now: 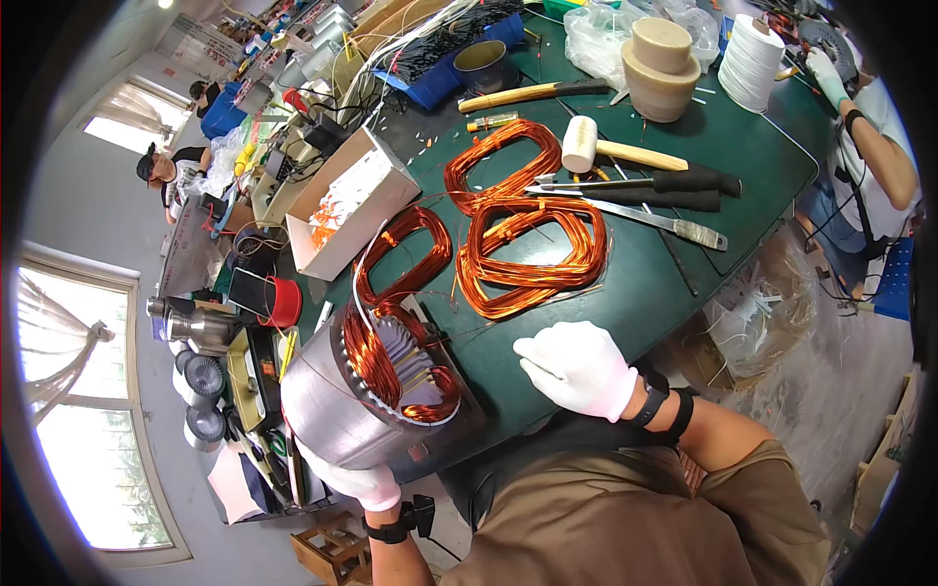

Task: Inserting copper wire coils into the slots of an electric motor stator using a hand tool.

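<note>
A grey metal motor stator [337, 400] lies on its side at the table's near left, its open end turned right. Copper windings [369, 363] sit in its slots, with pale slot liners showing between them. My left hand [354, 481], in a white glove, is against the stator's near underside; its fingers are hidden behind the metal. To the right of the stator, my gloved right hand [578, 369] is closed, fingers curled; whatever they may hold is hidden. Beyond it lie tied copper coils [532, 256], and one more coil [403, 254] rests just behind the stator.
A white mallet [580, 145], black-handled scissors [655, 186] and a hammer [532, 96] lie behind the coils. A white carton [352, 210] holds small pieces. Thread spool [750, 63] and round tan blocks [661, 73] stand far right. Other people work at left and right.
</note>
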A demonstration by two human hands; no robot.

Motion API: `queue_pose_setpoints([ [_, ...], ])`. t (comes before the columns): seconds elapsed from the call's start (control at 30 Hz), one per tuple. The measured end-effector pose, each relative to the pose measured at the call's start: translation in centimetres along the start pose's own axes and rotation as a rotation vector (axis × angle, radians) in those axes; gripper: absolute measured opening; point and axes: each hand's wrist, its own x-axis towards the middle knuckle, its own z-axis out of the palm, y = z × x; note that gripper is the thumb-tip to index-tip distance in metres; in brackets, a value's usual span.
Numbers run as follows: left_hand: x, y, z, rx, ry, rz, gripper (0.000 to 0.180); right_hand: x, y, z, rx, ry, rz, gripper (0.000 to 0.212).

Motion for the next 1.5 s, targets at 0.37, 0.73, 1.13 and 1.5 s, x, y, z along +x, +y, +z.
queue_pose_setpoints([
  [0.37,4.2,6.3,0.4,-0.357,-0.076,-0.383,0.042,0.0,-0.4,0.2,-0.017,0.000,0.000,0.016],
  [0.73,-1.9,-27.2,-14.5,-0.982,-0.376,-0.819,0.058,8.6,-5.8,4.9,0.233,-0.228,0.200,0.031],
  [1.13,-2.8,-25.8,-3.0,-0.647,-0.566,-0.555,0.054,9.0,-3.7,8.7,0.138,-0.230,0.151,0.022],
  [1.5,-4.5,-21.4,-4.5,-0.211,-0.585,-0.199,0.050,7.1,-5.8,8.4,0.287,-0.203,0.392,0.033],
])
